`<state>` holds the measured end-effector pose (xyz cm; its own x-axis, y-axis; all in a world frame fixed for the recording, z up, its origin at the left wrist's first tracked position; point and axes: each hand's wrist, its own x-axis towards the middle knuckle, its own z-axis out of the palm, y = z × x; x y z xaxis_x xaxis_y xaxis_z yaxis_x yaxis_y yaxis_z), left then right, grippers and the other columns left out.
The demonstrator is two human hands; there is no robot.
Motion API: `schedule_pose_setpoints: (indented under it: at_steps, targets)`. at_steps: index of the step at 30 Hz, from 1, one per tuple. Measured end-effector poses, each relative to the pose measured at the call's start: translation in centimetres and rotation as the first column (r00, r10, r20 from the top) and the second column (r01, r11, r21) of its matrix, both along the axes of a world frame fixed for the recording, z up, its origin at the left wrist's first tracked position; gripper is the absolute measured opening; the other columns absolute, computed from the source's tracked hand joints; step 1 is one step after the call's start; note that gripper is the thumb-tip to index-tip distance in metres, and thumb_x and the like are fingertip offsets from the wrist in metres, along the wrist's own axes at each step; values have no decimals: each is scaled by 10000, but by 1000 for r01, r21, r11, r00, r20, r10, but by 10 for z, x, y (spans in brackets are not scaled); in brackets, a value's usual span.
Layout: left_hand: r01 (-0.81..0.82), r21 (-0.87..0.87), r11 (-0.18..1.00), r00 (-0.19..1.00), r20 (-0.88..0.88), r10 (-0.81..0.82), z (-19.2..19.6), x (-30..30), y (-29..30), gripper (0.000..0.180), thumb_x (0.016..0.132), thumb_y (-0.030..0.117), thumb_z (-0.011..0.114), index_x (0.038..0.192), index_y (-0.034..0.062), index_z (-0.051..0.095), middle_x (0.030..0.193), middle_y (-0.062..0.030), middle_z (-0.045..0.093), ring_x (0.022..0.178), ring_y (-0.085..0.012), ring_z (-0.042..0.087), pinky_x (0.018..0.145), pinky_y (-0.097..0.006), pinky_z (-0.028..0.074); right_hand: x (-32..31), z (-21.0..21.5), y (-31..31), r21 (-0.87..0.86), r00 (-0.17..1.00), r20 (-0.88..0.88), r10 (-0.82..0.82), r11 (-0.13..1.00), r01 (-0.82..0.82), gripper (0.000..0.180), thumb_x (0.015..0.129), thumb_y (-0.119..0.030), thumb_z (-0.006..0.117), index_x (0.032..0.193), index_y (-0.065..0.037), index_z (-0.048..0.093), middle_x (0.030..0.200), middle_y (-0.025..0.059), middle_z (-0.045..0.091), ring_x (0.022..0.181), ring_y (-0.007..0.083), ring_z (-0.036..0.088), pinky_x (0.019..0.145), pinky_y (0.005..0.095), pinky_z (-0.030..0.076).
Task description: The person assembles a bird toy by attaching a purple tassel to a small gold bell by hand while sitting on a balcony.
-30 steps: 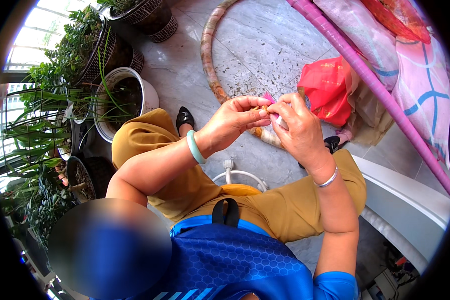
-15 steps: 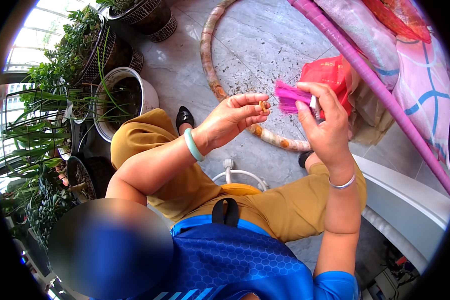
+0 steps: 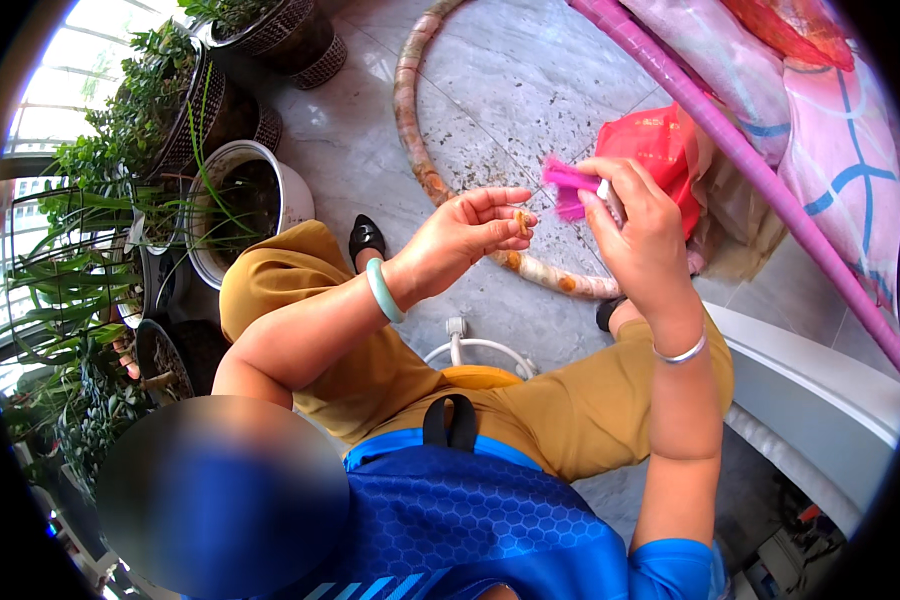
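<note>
Between the thumb and fingertips of my left hand (image 3: 457,238) is a small yellowish-brown piece (image 3: 522,221), too small to name surely. My right hand (image 3: 638,225) grips a small brush (image 3: 570,190) by its pale handle, most of which the fingers cover. Its bright pink-purple bristles point left toward the small piece, with a narrow gap between them. Both hands are raised in front of me, above the floor.
A wrapped hoop (image 3: 413,120) lies on the grey tiles, with dark crumbs scattered inside it. Potted plants, one in a white pot (image 3: 299,195), line the left. A red bag (image 3: 650,145), a pink wrapped pole (image 3: 750,170) and patterned cloth (image 3: 840,150) are at the right.
My right hand and the brush have moved slightly left, closer to the small piece. My left hand has stayed almost in place, still pinching it.
</note>
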<state>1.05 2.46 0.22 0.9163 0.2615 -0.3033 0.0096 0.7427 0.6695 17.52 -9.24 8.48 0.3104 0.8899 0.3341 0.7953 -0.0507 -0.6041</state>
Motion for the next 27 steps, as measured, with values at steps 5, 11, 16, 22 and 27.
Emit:
schedule_pose_setpoints:
  at_steps: [5,11,16,22,27]
  targets:
    - [8,74,997,1000,-21,-6,-8,1,-3,374,858,87,605,1203,12,483,1044,-67,591,930,-139,581,869,-282,478,-10,-9,-3,-110,983,-121,142,982,-155,230,759,-6,593,984,-39,563,885,141,574,788,323,581,673,385,469]
    - [41,80,996,998,-60,-36,1,-1,1,371,868,70,581,1219,5,478,1094,-81,587,991,-160,576,902,-305,468,3,-5,2,-27,996,-85,-9,1000,7,224,769,-5,590,988,-35,555,932,139,569,808,315,578,670,378,465]
    - [-12,37,999,1000,-1,12,3,2,-1,373,844,87,625,1184,0,496,1053,-78,593,952,-158,585,875,-290,480,-12,-6,0,7,967,-221,124,992,-125,195,776,-4,581,967,-38,565,926,134,569,800,312,576,672,370,464]
    - [-78,-61,995,994,-83,73,10,-1,10,255,881,33,540,1134,-2,533,1071,-119,602,954,-184,603,864,-309,506,9,-14,-5,-164,999,-51,17,986,-25,164,783,-16,563,945,-38,578,904,126,562,785,311,582,663,381,468]
    - [-79,-149,986,997,-27,76,5,-1,9,201,884,23,529,1083,13,561,1042,-114,608,937,-183,609,850,-300,515,6,-12,-4,-157,999,-36,32,987,-37,162,787,-23,571,948,-40,577,892,127,563,766,306,584,662,370,469]
